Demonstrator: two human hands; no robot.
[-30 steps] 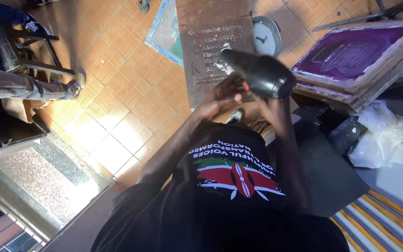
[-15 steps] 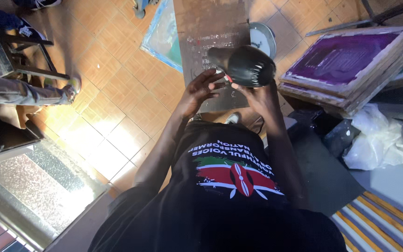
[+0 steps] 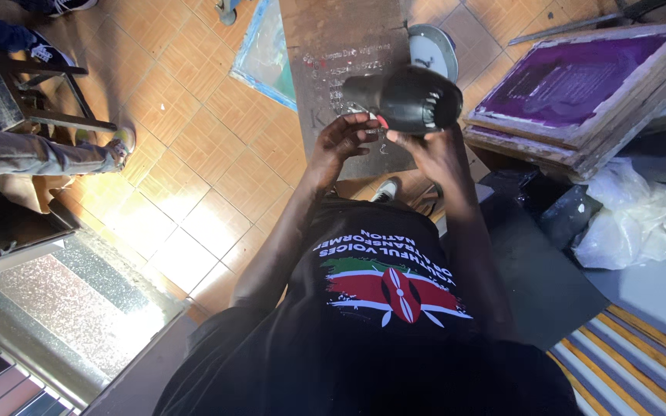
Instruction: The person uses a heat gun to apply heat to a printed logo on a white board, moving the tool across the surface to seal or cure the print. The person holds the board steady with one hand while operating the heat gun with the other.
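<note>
Right hand (image 3: 429, 154) wrapped around the handle of a black hair dryer (image 3: 406, 98), fingers closed on it, barrel pointing left. Left hand (image 3: 344, 139) partly curled, fingertips at the dryer's underside near the red switch (can't tell if it's actually gripping). Dryer sits over a brown board (image 3: 352, 69) with pale lettering, above the tiled floor (image 3: 194, 139). Purple-meshed wooden screen frames (image 3: 580, 85) stacked to the right, white plastic bag (image 3: 634, 216) beside them.

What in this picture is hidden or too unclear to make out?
Head view, the only one:
- Hair dryer: the right hand covers its handle.
- Brown panel: its faint marks are too small; the dryer and the left hand cover part.
- Purple screen frame: cut off by the right edge.
</note>
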